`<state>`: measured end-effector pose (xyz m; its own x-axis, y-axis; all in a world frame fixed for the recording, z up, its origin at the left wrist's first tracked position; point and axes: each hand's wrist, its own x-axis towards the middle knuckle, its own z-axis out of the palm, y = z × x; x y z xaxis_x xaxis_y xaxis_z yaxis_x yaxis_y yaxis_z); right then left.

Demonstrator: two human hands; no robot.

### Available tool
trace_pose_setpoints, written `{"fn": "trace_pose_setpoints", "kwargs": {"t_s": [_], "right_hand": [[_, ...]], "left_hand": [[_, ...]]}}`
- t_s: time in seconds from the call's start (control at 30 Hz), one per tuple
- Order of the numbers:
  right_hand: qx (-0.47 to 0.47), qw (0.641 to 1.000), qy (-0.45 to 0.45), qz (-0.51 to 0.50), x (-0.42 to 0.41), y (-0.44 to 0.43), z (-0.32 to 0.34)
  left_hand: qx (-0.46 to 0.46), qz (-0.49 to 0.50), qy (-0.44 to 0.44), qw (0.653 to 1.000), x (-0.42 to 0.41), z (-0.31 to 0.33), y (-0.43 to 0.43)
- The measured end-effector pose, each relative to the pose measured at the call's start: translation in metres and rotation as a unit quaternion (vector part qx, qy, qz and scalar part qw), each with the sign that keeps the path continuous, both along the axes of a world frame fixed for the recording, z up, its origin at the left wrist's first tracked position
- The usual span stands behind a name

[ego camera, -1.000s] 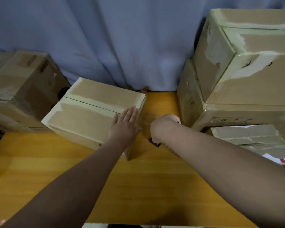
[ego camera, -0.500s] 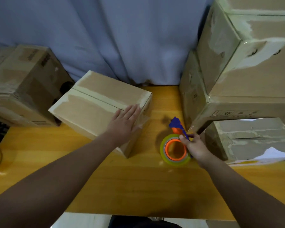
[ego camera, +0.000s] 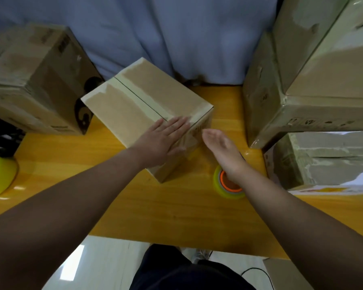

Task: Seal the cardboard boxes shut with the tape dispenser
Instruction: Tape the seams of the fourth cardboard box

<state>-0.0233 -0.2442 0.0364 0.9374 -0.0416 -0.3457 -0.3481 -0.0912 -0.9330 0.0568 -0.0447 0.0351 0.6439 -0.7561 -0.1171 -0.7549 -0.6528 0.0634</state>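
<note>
left hand [ego camera: 164, 139] flat, fingers [ego camera: 179, 123] straight, on the cardboard box [ego camera: 117, 110], right hand [ego camera: 220, 145] open and empty above the tape dispenser [ego camera: 225, 186] on the counter [ego camera: 134, 206]; risk: tape [ego camera: 142, 101] could lift at the box side if left unpressed

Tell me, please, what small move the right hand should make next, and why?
Probably press the right hand flat on the side face of the box, to smooth the tape end there. The left hand lies flat on top, the tape dispenser sits on the table, and the open palm is beside that face.
</note>
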Motion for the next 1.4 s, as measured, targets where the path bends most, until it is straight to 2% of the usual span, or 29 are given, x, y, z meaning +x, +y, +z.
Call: {"fn": "trace_pose_setpoints", "kwargs": {"t_s": [0.1,0.2,0.3,0.43,0.6,0.73,0.9,1.03,1.23,1.33,1.4], "right_hand": [[0.003,0.997,0.023,0.08,0.012,0.007,0.005],[-0.041,0.993,0.023,0.107,0.016,0.002,-0.002],[-0.074,0.99,0.026,0.12,0.014,-0.004,-0.009],[-0.124,0.984,0.04,0.12,0.011,-0.007,-0.014],[-0.178,0.976,0.019,0.125,0.011,-0.016,-0.015],[-0.267,0.948,-0.014,0.173,0.016,-0.016,-0.02],[-0.41,0.892,-0.032,0.188,0.028,0.0,-0.043],[-0.401,0.903,-0.058,0.141,0.034,0.017,-0.061],[-0.374,0.913,-0.101,0.127,0.04,0.028,-0.082],[-0.321,0.927,-0.143,0.129,0.036,0.022,-0.087],[-0.238,0.958,-0.131,0.095,0.026,0.015,-0.084]], "left_hand": [[0.003,0.008,0.004,1.0,0.0,0.002,-0.001],[0.024,0.015,0.009,1.0,-0.001,0.001,-0.003],[0.039,0.013,-0.009,0.999,-0.002,0.001,-0.003],[0.043,0.003,0.026,0.999,0.001,0.008,-0.002],[0.081,-0.015,0.028,0.996,0.002,0.013,0.0],[0.081,-0.002,0.044,0.996,0.001,0.016,-0.002],[0.049,0.046,0.056,0.996,-0.001,0.012,-0.004],[0.002,0.093,0.065,0.994,-0.004,0.008,-0.006],[-0.012,0.143,0.005,0.99,-0.011,0.001,-0.02],[-0.016,0.171,-0.009,0.985,-0.013,-0.002,-0.027],[-0.028,0.156,0.001,0.987,-0.011,-0.002,-0.024]]}}
